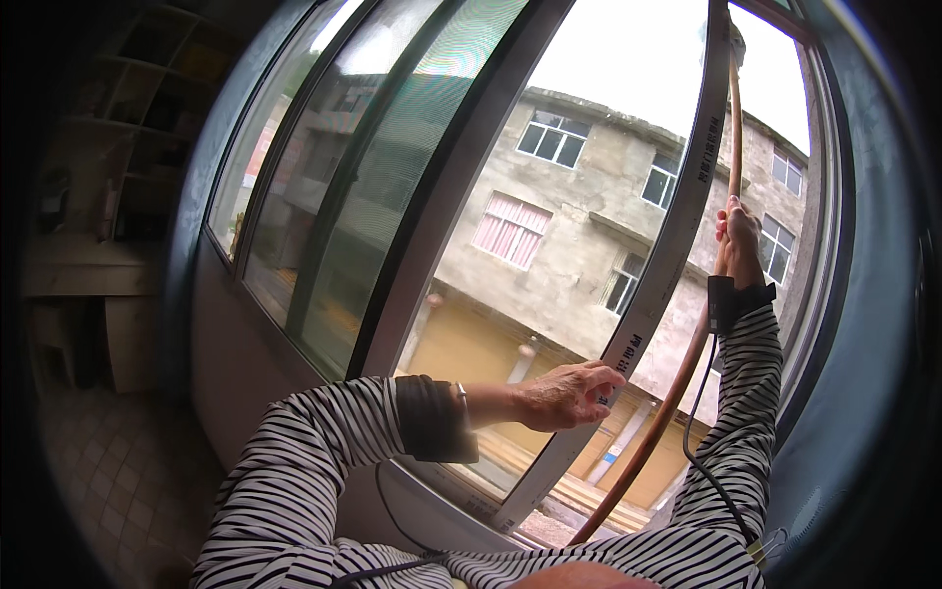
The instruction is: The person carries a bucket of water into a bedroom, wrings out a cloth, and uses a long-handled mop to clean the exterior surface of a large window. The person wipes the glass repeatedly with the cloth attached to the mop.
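My right hand point(739, 228) is raised at the right side of the window, closed around a long wooden pole point(681, 383). The pole slants from the bottom edge up to a grey head point(736, 44), partly hidden behind the upright sash frame and too blurred to name. My left hand point(570, 397) is lower, with its fingers loosely bent. Its fingertips overlap the metal window sash frame point(651, 294), which bears printed writing; whether they grip it is unclear. Dark bands wrap both forearms over striped sleeves, and a bracelet point(461, 397) circles the left wrist.
Sliding glass panes point(316, 243) and a mesh screen point(405, 184) stand to the left. Outside is a concrete building point(581, 213). A black cable point(689, 434) hangs from the right wristband. Shelves point(147, 96) and a tiled floor point(125, 471) lie at far left.
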Tool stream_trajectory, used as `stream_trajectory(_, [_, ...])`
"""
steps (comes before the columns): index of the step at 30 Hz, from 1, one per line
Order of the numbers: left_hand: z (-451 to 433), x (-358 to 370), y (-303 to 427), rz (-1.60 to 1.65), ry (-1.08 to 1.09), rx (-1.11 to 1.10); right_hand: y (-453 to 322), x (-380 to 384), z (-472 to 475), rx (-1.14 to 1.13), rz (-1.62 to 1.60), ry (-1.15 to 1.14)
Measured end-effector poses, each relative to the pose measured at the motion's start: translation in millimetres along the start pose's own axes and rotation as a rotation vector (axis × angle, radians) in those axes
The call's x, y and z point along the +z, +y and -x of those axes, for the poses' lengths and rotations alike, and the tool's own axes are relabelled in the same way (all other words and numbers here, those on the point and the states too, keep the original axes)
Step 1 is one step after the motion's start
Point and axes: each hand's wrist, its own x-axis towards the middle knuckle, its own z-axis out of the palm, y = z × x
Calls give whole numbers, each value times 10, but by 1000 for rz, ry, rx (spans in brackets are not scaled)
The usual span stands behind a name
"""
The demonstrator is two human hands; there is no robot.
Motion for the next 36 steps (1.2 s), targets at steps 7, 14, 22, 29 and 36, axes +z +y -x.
stream_trajectory(7, [-24, 1, 2, -34, 21, 53, 194, 175, -305, -140, -136, -65])
stream_trajectory(14, [-27, -26, 14, 5, 17, 67, 573, 612, -70, -214, -516, -239])
stream_trajectory(22, [-27, -52, 22, -17, -7, 84, 1032, 1083, 429, -25, -506, -277])
stream_trajectory(29, [-37, -72, -1, -13, -28, 90, 1682, 1329, 986, 84, -513, -336])
stream_trajectory(36, [-34, -51, 55, -28, 4, 54, 2167, 1238, 1441, 169, -460, -252])
